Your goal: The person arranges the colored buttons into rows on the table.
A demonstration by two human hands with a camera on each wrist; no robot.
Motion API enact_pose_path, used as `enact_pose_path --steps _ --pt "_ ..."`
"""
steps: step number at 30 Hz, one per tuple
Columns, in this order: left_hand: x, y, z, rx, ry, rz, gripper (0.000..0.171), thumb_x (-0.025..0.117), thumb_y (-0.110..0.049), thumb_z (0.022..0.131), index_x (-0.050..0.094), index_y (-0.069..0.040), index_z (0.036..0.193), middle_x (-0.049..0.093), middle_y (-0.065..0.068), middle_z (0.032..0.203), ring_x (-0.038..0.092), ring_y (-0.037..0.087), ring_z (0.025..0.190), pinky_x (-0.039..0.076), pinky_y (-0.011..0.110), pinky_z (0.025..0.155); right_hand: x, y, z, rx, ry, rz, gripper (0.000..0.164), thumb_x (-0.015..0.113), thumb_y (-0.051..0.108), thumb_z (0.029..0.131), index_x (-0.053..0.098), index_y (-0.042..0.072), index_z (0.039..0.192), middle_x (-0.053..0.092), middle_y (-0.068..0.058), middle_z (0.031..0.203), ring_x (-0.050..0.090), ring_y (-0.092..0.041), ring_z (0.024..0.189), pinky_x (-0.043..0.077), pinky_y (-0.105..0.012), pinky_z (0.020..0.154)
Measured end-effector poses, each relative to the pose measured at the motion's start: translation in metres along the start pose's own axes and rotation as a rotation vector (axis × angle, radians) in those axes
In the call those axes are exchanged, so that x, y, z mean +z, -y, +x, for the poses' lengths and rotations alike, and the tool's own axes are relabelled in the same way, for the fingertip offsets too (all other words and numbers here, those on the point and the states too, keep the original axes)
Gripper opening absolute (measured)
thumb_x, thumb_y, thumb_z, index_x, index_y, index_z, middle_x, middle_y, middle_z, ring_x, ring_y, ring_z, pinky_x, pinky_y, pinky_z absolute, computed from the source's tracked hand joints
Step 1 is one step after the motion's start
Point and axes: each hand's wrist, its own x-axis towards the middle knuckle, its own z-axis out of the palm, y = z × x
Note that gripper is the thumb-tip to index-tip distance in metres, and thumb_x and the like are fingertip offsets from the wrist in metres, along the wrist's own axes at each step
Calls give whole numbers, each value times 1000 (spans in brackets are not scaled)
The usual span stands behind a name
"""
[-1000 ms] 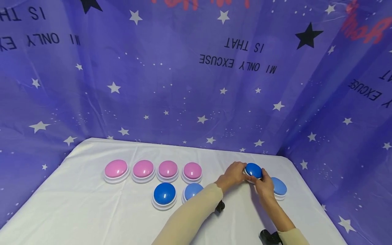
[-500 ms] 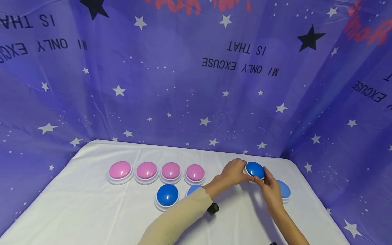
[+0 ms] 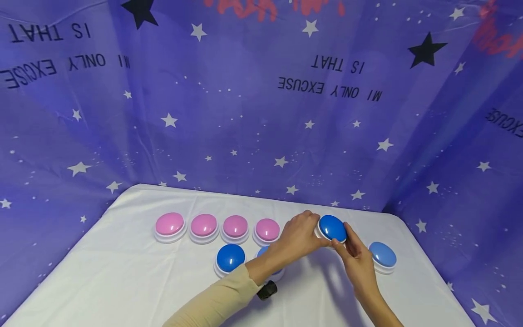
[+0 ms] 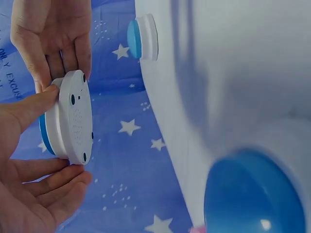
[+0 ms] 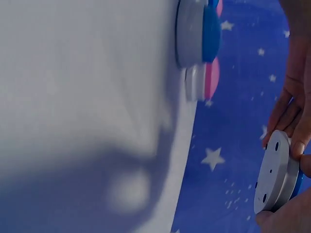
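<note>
Both hands hold one dark blue dome button with a white base above the table, its dome up in the head view. My left hand grips its left side, thumb in front. On the right side, my right hand pinches the base between thumb and fingers. The wrist views show the button's white underside with small dark feet, clear of the cloth. A light blue button stands on the table to the right of my right hand. Under my left forearm, another light blue button is partly hidden.
A row of pink buttons lines the back left of the white-clothed table. In front of it sits another dark blue button. A black object shows at my left wrist. Purple star-printed curtain surrounds the back and sides.
The held dark blue button has moved left, away from the light blue button at right and closer to the pink row, with both hands still on it. The head view has shifted slightly.
</note>
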Motion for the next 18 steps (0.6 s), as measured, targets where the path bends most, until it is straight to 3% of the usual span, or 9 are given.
enact_pose_path --steps 4,11,18 --pt "-13 6 -17 -10 -11 18 58 81 -53 77 70 -7 111 64 3 98 62 15 84 54 29 68 13 5 -6 -42 24 -8 68 65 21 97 31 7 155 26 -15 159 24 -29 145 31 -21 107" --pt "-30 24 -49 -21 -28 59 60 79 -49 81 69 -2 118 68 9 109 66 20 96 57 35 78 45 6 -14 -127 67 -9 67 68 15 95 35 3 152 31 -15 157 27 -29 144 28 -17 107" --pt "-43 47 -88 -69 -93 52 56 80 -47 81 69 -3 114 69 8 104 68 21 91 58 37 76 84 8 -26 -196 129 14 64 68 8 94 38 -2 149 34 -21 154 29 -35 142 24 -40 111"
